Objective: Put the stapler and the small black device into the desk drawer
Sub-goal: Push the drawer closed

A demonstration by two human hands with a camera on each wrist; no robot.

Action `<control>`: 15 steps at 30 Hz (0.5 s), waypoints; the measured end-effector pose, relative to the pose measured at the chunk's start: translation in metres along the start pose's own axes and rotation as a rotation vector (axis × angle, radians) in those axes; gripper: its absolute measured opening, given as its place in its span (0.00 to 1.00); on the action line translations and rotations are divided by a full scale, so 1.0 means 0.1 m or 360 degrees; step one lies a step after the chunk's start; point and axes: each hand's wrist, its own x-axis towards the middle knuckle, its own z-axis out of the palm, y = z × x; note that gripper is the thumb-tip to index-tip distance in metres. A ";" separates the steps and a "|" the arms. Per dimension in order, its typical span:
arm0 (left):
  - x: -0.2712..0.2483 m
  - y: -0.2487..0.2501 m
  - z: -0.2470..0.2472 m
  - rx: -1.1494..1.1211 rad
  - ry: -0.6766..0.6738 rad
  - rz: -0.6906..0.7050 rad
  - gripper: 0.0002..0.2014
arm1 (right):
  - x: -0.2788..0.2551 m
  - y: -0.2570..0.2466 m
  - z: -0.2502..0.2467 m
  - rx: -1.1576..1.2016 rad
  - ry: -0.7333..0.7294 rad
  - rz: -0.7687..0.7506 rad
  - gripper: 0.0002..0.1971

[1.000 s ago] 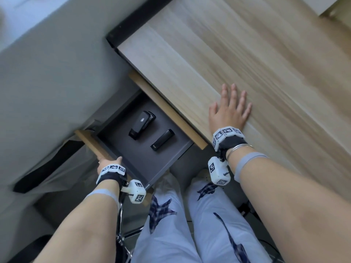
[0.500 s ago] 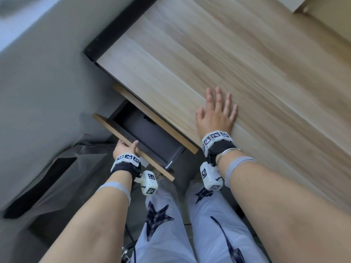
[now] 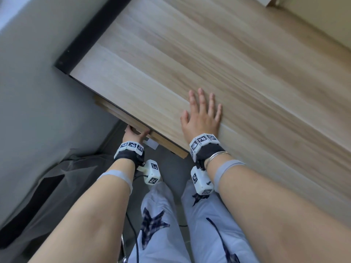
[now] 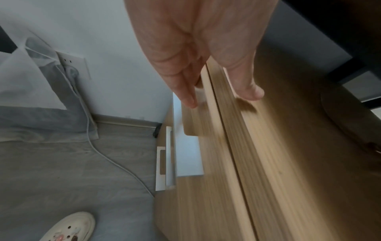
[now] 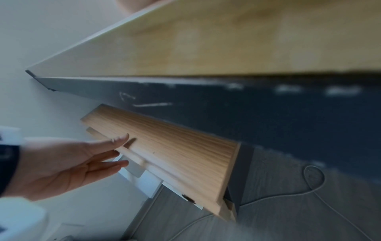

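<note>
The wooden drawer front (image 3: 161,141) sits almost flush under the desk top (image 3: 228,73), so the stapler and the small black device are hidden from every view. My left hand (image 3: 135,134) rests on the drawer front's lower edge. In the left wrist view the left hand (image 4: 202,57) has straight fingers on one side of the drawer front (image 4: 226,146) and its thumb on the face. The right wrist view shows the left hand (image 5: 72,166) against the drawer front (image 5: 175,151). My right hand (image 3: 202,118) lies flat on the desk top, fingers spread, holding nothing.
A grey wall runs along the desk's left side. A dark bag (image 3: 47,186) lies on the floor at the left. A white cable (image 4: 115,163) runs from a wall socket (image 4: 72,65) across the grey floor. My legs (image 3: 161,224) are under the desk edge.
The drawer, open a second ago with both black items lying in it, has slid in under the desk. My left hand moved with it. The right hand stayed flat on the desk.
</note>
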 end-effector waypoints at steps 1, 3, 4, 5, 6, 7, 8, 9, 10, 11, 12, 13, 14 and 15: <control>0.01 0.01 0.01 -0.0003 -0.0018 0.0027 0.38 | 0.00 0.00 0.00 0.0003 -0.0013 -0.0002 0.32; 0.06 0.00 0.02 -0.0036 -0.0042 0.0041 0.37 | 0.00 0.01 0.00 0.0009 -0.0031 -0.0002 0.32; 0.07 0.01 0.01 -0.0061 -0.0042 0.0031 0.38 | 0.00 0.01 0.00 0.0010 -0.0024 0.0002 0.32; 0.09 0.00 0.01 -0.0087 -0.0038 0.0015 0.38 | 0.00 0.01 0.01 0.0009 -0.0010 0.0009 0.32; 0.10 0.01 0.00 -0.0109 -0.0034 0.0002 0.38 | 0.00 0.00 0.01 0.0008 0.0000 0.0013 0.33; 0.12 0.01 0.00 -0.0126 -0.0034 -0.0010 0.38 | 0.00 0.00 0.01 0.0012 0.0009 0.0014 0.33; 0.13 0.02 0.00 -0.0140 -0.0039 -0.0019 0.38 | 0.00 0.00 0.01 0.0017 0.0017 0.0013 0.33; 0.15 0.03 0.00 -0.0154 -0.0042 -0.0030 0.38 | 0.01 0.00 0.01 0.0019 0.0032 0.0011 0.33; 0.16 0.02 -0.01 -0.0172 -0.0046 -0.0041 0.38 | 0.00 -0.01 0.01 0.0020 0.0035 0.0006 0.33; 0.18 0.02 -0.01 -0.0190 -0.0051 -0.0058 0.38 | 0.01 -0.01 0.01 0.0020 0.0034 0.0006 0.33; 0.19 0.01 0.00 -0.0203 -0.0057 -0.0070 0.39 | 0.01 0.00 0.02 0.0017 0.0028 0.0005 0.33; 0.21 -0.01 0.00 -0.0213 -0.0064 -0.0082 0.40 | 0.01 0.00 0.02 0.0011 0.0038 0.0006 0.33; 0.22 -0.03 0.01 -0.0226 -0.0072 -0.0081 0.41 | 0.01 0.00 0.02 0.0013 0.0040 0.0006 0.33; 0.24 -0.05 0.02 -0.0238 -0.0080 -0.0079 0.41 | 0.01 0.00 0.02 0.0013 0.0048 0.0005 0.32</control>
